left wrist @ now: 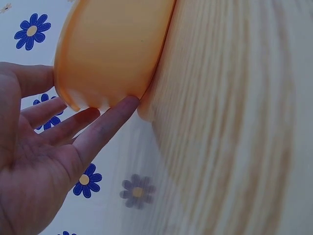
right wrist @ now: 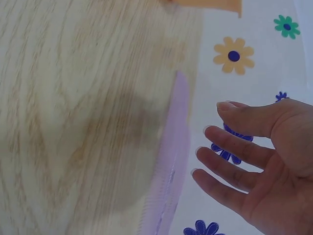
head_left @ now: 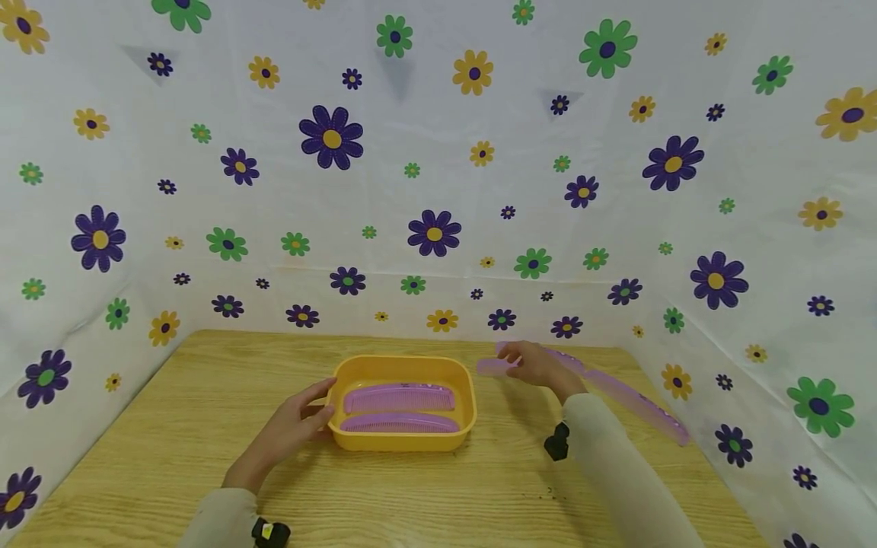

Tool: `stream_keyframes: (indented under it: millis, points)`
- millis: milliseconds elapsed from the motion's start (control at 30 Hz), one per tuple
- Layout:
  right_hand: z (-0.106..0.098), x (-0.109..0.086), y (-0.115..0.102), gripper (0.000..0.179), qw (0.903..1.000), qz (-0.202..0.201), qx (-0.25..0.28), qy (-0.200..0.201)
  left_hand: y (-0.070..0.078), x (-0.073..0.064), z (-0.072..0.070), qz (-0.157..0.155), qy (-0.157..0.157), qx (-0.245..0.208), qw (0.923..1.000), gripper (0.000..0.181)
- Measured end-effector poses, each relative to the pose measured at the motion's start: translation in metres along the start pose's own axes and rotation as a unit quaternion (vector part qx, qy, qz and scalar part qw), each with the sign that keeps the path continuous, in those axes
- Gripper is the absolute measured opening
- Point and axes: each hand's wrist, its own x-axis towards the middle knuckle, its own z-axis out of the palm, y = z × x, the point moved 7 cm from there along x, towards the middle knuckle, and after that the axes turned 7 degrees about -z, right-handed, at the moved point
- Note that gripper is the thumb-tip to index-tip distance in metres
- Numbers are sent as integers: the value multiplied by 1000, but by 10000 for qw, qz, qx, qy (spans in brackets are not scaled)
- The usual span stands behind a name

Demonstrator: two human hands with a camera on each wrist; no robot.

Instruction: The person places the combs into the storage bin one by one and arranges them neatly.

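Note:
A yellow plastic tub [head_left: 403, 441] stands on the table, with two purple combs lying inside it, a farther comb [head_left: 399, 397] and a nearer comb [head_left: 399, 422]. My left hand [head_left: 296, 425] touches the tub's left end with spread fingers; in the left wrist view the fingertips rest against the tub's wall [left wrist: 115, 49]. To the right of the tub, my right hand [head_left: 537, 365] hovers near translucent purple combs and partly hides them. In the right wrist view its fingers are apart and hold nothing, beside a purple comb [right wrist: 171, 166].
Another purple comb [head_left: 637, 401] lies slantwise along the table's right side. The wood-grain table [head_left: 411, 502] is bordered by a white flower-print cloth [head_left: 384, 190] at the back and both sides. Small dark specks lie on the table at the right front.

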Motion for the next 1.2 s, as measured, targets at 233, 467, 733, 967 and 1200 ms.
stream_keyframes:
  millis: [233, 467, 733, 967, 1200]
  points:
    - [-1, -5, 20, 32, 9999, 77, -51, 83, -3, 2, 0, 46, -23, -40, 10000, 57]
    - [-2, -9, 34, 31, 9997, 76, -155, 193, -6, 2, 1, -109, 6, -59, 9999, 57]
    - [0, -9, 47, 29, 9987, 230, -236, 380, -4, 1, 0, 31, -15, -60, 10000, 57]
    - [3, -7, 53, 31, 9987, 165, -168, 451, -3, 0, 1, 78, -60, -155, 9998, 58]
    - [3, -5, 52, 37, 9981, 40, -369, 485, -3, 1, 0, 101, -33, -62, 9999, 57]
